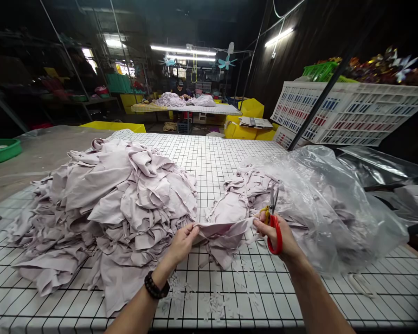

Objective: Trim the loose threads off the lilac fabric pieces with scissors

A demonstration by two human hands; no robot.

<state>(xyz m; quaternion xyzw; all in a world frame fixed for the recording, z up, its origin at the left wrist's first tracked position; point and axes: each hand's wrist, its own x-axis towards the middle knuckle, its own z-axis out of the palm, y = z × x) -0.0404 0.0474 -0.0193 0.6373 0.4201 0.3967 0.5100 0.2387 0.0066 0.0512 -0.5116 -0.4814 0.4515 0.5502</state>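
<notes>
Between my two hands a pale lilac fabric piece (226, 230) is stretched, its lower part hanging over the table. My left hand (182, 242) pinches its left end. In my right hand (281, 236) is a pair of scissors (275, 232) with red and yellow handles, blades pointing up and slightly apart. The thumb and fingers of that hand also pinch the right end of the fabric. A large heap of similar fabric pieces (125, 195) lies to the left. More pieces (250, 185) lie beyond my hands, partly under a clear plastic bag (334, 204).
Small white scraps (212, 301) are scattered on the grid-patterned table (209, 157). A white crate (351, 109) stands at the right, a green basin (2, 150) at the far left. Behind, another person (180, 88) sits at a table with fabric heaps. Yellow bins (252, 109) stand between.
</notes>
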